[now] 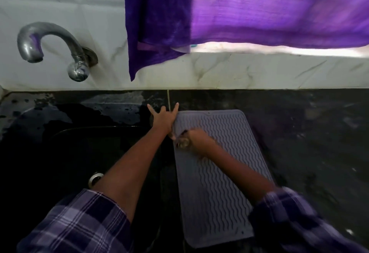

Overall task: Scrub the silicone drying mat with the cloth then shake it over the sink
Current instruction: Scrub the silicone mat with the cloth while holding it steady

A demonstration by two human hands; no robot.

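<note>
Our grey ridged mat (219,172) lies flat on the dark wet tabletop (309,133), just right of the sink (79,149). We judge it light, floppy and slick, best gripped along an edge. Our left hand (163,119) pins its far corner, fingers spread; our right hand (196,138), blurred, bunches the cloth (182,144).

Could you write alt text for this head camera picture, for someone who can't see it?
A person's right hand rubs a small blurred cloth on a grey wavy-ribbed silicone drying mat lying on a dark counter, while the left hand presses flat at the mat's edge. A dark sink and curved metal tap are left; a purple towel hangs above.
</note>
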